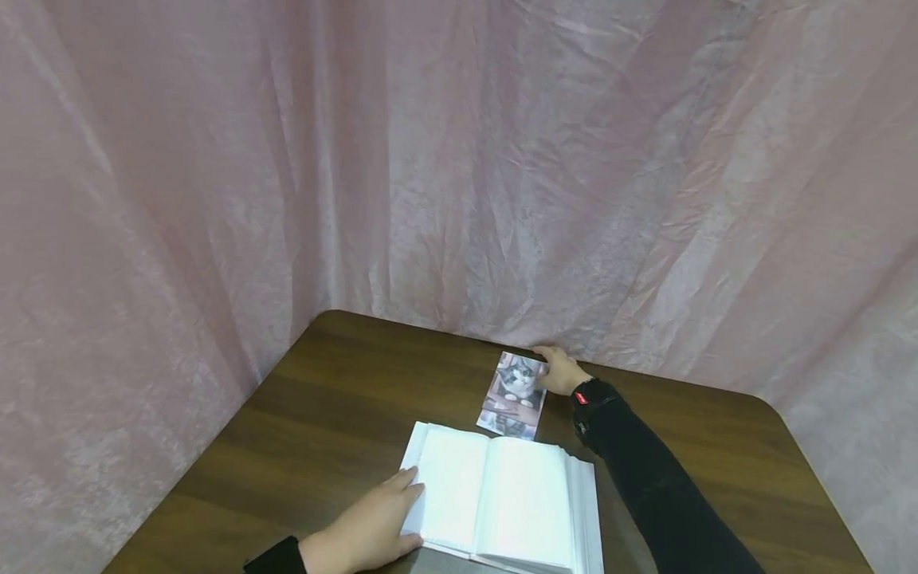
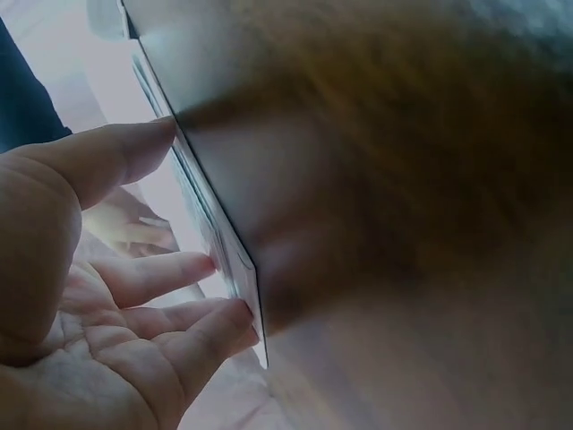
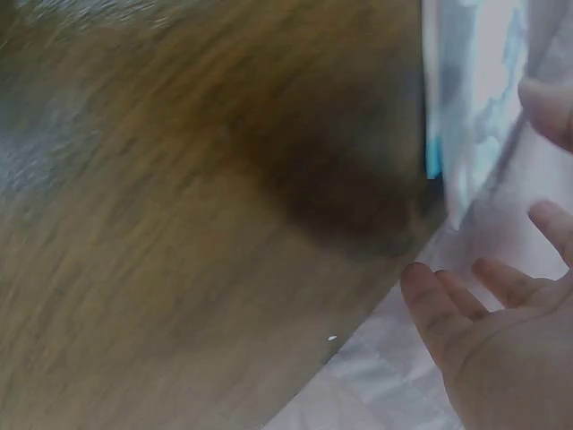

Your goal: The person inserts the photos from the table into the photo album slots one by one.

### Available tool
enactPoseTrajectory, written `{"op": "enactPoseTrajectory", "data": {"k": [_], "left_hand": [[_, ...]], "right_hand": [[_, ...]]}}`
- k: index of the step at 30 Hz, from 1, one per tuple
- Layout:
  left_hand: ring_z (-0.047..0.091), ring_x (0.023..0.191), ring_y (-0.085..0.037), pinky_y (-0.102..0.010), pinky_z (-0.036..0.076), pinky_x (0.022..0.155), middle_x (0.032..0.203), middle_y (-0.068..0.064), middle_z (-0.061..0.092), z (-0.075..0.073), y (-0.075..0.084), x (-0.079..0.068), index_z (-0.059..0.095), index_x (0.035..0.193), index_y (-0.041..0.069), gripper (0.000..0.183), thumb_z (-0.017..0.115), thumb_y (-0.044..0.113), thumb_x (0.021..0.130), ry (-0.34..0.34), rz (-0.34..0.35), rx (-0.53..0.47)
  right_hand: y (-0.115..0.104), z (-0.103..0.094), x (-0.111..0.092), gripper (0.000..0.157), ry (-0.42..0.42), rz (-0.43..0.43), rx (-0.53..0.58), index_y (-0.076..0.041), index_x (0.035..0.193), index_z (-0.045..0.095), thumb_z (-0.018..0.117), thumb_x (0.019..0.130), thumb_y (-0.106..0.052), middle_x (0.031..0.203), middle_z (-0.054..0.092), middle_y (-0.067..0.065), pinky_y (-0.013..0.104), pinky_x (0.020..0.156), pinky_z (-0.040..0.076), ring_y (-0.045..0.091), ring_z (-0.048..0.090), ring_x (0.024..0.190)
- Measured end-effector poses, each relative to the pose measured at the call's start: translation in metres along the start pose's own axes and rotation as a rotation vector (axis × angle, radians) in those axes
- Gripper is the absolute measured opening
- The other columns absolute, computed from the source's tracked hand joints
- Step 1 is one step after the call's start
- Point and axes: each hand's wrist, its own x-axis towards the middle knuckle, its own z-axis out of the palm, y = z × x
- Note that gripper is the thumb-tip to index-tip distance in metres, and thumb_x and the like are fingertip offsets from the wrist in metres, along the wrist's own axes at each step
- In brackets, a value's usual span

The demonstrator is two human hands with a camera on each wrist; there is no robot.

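Note:
A book with blank white pages (image 1: pixel 495 494) lies open at the near side of the table. My left hand (image 1: pixel 373 522) rests against its left edge, fingers fairly straight; in the left wrist view the thumb and fingertips touch the page edges (image 2: pixel 210 215). Just beyond the book lies a picture of a grey and white cat (image 1: pixel 512 399). My right hand (image 1: pixel 562 371) reaches to the upper right side of that picture, near the table's far edge. In the right wrist view the right hand's fingers (image 3: pixel 439 309) are spread and hold nothing.
The brown wooden table (image 1: pixel 344 383) has rounded far corners. A pink crinkled curtain (image 1: pixel 445 175) hangs right behind its far edge and down the left side. A dark sleeve (image 1: pixel 660 486) covers the right arm, which crosses the table to the right of the book.

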Motion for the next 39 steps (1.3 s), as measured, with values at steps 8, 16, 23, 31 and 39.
{"op": "enactPoseTrajectory", "data": {"k": [8,16,23,31,39], "left_hand": [[0.051,0.131,-0.041,-0.051,0.046,0.104,0.143,-0.028,0.051,0.001,0.003,0.001,0.062,0.13,-0.006,0.067,0.082,0.036,0.081,0.027,0.007,0.023],[0.052,0.131,-0.04,-0.051,0.046,0.103,0.142,-0.026,0.052,0.001,0.006,0.003,0.063,0.129,-0.004,0.067,0.082,0.039,0.082,0.019,0.005,0.041],[0.052,0.13,-0.039,-0.05,0.046,0.103,0.141,-0.025,0.053,0.002,0.011,0.0,0.062,0.129,-0.004,0.067,0.083,0.038,0.081,0.006,-0.01,0.028],[0.055,0.126,-0.036,-0.047,0.049,0.102,0.136,-0.024,0.055,0.004,0.011,0.005,0.061,0.13,-0.003,0.07,0.085,0.037,0.079,0.058,0.015,0.064],[0.038,0.141,-0.04,-0.05,0.04,0.11,0.154,-0.022,0.039,0.004,0.016,0.015,0.054,0.141,0.001,0.075,0.084,0.033,0.081,0.003,0.019,0.039]], "right_hand": [[0.001,0.007,-0.001,0.085,-0.056,0.066,-0.037,-0.003,0.156,0.028,0.076,0.089,-0.023,0.156,0.03,0.029,0.068,0.107,0.032,0.058,0.027,0.137],[0.006,0.01,-0.005,0.088,0.047,-0.012,-0.09,0.002,0.15,0.038,0.086,0.079,-0.018,0.143,0.042,0.033,0.062,0.101,0.043,0.053,0.041,0.129],[0.003,0.019,-0.009,0.089,0.116,-0.042,-0.041,0.0,0.15,0.041,0.088,0.074,-0.007,0.123,0.049,0.022,0.038,0.075,0.052,0.023,0.055,0.08],[0.001,0.017,-0.009,0.092,0.152,-0.06,-0.073,-0.001,0.151,0.039,0.088,0.073,-0.005,0.125,0.05,0.022,0.04,0.078,0.054,0.024,0.057,0.083],[0.003,0.016,-0.014,0.065,0.278,-0.09,-0.097,0.0,0.142,0.051,0.075,0.082,0.007,0.112,0.056,0.019,0.033,0.065,0.05,0.021,0.054,0.075]]}}
